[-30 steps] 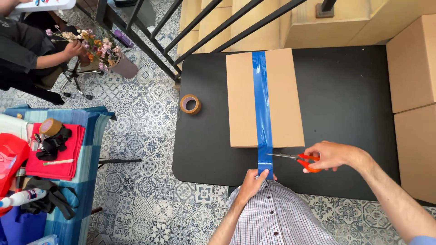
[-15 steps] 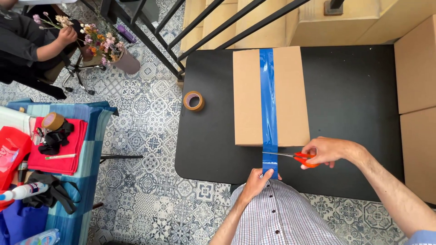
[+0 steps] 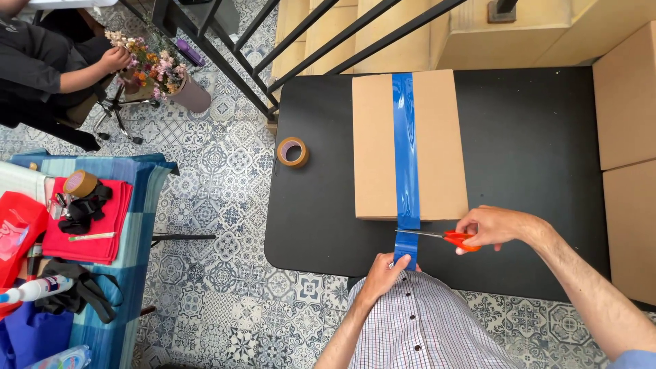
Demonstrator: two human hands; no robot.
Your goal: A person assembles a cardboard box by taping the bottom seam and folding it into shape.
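A cardboard box (image 3: 374,147) lies flat on a black table (image 3: 526,150), with a strip of blue tape (image 3: 405,137) running down its middle and over the near edge. My left hand (image 3: 384,274) pinches the loose end of the tape in front of the box. My right hand (image 3: 493,227) holds orange-handled scissors (image 3: 445,237), whose blades touch the tape just below the box edge.
A brown tape roll (image 3: 292,152) sits at the table's left edge. More cardboard boxes (image 3: 625,164) stand at the right. At the left is a blue-covered table (image 3: 126,225) with red cloth and tools. Another person (image 3: 48,65) handles flowers (image 3: 147,63) at top left. A black railing (image 3: 328,41) runs behind.
The view has shifted slightly; both hands stay at the tape. The scissors blades have come up against the tape strip.
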